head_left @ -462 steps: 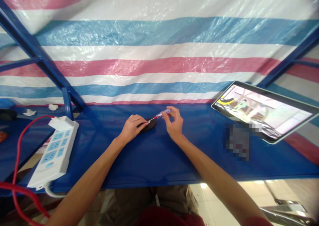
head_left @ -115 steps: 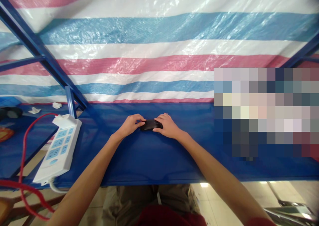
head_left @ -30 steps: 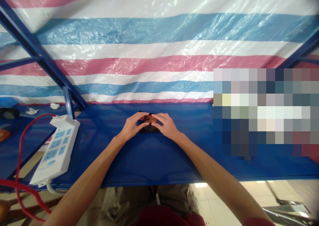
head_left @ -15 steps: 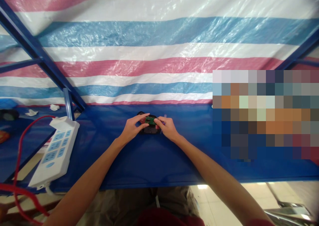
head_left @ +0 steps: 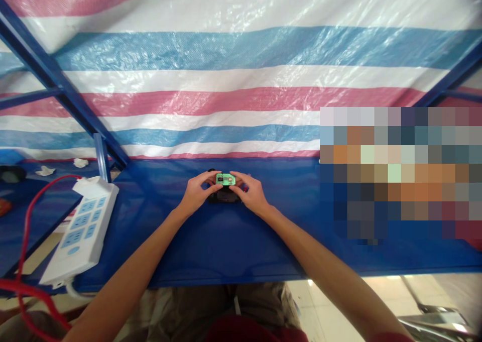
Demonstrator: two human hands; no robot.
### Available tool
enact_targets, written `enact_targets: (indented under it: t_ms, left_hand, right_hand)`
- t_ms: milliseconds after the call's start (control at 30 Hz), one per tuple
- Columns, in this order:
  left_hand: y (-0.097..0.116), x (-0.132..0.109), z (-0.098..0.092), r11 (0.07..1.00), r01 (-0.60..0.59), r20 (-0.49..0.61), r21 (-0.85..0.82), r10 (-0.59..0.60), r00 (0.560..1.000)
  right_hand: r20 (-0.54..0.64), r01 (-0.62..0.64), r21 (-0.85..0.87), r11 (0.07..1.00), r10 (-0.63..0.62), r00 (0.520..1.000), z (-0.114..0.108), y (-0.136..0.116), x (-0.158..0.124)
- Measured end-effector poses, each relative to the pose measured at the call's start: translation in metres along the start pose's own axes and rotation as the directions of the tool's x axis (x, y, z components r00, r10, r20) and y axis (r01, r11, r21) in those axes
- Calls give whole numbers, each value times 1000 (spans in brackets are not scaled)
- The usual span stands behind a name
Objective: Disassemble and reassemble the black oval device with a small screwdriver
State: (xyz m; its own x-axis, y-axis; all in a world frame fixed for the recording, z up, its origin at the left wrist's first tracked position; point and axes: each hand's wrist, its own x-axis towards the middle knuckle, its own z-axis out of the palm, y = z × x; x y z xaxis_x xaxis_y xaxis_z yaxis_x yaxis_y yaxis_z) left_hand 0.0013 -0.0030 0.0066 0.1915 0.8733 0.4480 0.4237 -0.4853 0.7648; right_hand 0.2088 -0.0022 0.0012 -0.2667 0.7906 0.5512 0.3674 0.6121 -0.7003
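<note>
A small green circuit board (head_left: 225, 179) is pinched between the fingertips of both my hands, just above a black device shell (head_left: 225, 196) that lies on the blue table cover (head_left: 233, 236). My left hand (head_left: 196, 193) grips the board's left end with curled fingers. My right hand (head_left: 253, 193) grips its right end. A bit of red shows by my right fingers; I cannot make out what it is.
A white power strip (head_left: 80, 228) with a red cable (head_left: 28, 216) lies at the table's left edge. A blue metal frame post (head_left: 100, 157) stands behind it. A striped tarp hangs at the back. A blurred patch covers the right side.
Since 15 s ago the screwdriver has left my right hand. In the last second the board rose a little from the black shell and its green face turned up toward me.
</note>
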Motion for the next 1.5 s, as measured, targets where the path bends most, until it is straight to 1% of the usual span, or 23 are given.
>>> enact_targets:
  t_ms: [100,300,600,767,867,967,1067,1167,1333,1433,1500]
  left_hand:
    - [-1,0,0,999,14,3,-30,-14,1000]
    - [-5,0,0,998,21,3,-62,-21,1000]
    - [-7,0,0,998,-21,-1,-51,21,1000]
    - [-7,0,0,999,-28,-24,-24,28,999]
    - [-5,-1,-1,999,-32,-13,-14,32,999]
    - [-1,-1,-2,998,-66,14,1,66,998]
    - [4,0,-3,992,-113,11,49,113,994]
    - [6,1,-3,991,-126,15,53,126,992]
    - [3,1,-3,998,-57,47,-11,58,997]
    - [1,1,-3,994,11,41,-110,-6,999]
    - [0,1,-4,987,36,46,-154,-29,999]
  right_hand:
    - [0,46,-51,998,-46,999,1,3,0]
    - [-49,152,-8,988,-152,987,3,8,0]
    - [-66,143,-22,989,-144,987,2,7,-1]
    - [-85,158,-14,987,-159,984,2,7,0]
    - [-91,123,-17,992,-124,988,2,7,0]
    - [-79,72,-3,997,-73,994,1,7,-1]
    - [-52,34,0,999,-34,998,2,7,-2]
    - [-15,-15,27,1000,16,1000,2,6,-2]
    - [50,-64,56,996,62,997,-1,4,-1]
    - [73,-87,59,994,83,994,-1,5,-2]
    - [77,-106,66,992,101,992,-1,6,-2]
